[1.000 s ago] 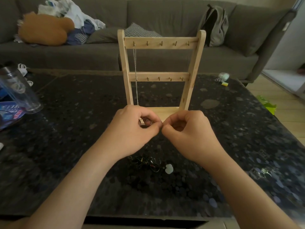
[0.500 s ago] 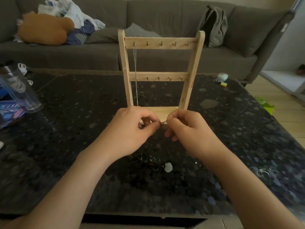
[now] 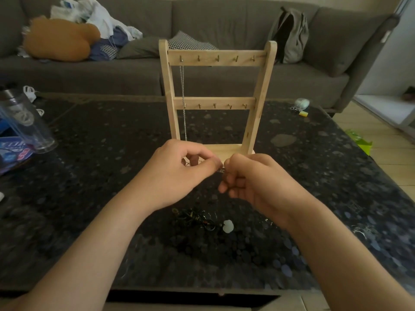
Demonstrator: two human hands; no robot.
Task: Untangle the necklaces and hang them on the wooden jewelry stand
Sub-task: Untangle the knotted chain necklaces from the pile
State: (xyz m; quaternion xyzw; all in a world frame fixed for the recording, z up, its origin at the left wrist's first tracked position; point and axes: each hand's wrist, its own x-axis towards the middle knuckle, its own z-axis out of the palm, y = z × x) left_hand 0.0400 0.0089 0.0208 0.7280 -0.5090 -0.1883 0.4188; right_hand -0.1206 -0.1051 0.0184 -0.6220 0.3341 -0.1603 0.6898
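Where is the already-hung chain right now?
Head view, left of centre: the chain hangs from the leftmost top hook of the stand, its lower end just above the left hand.

Left hand (image 3: 179,173) and right hand (image 3: 253,182) meet fingertip to fingertip, fingers curled, both pinching 1 thin silver chain (image 3: 221,170).

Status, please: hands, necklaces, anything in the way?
Hands: left hand and right hand pinch a small chain before the wooden stand. One silver necklace hangs on top-left hook. On table below them, dark tangle; nothing blocking.
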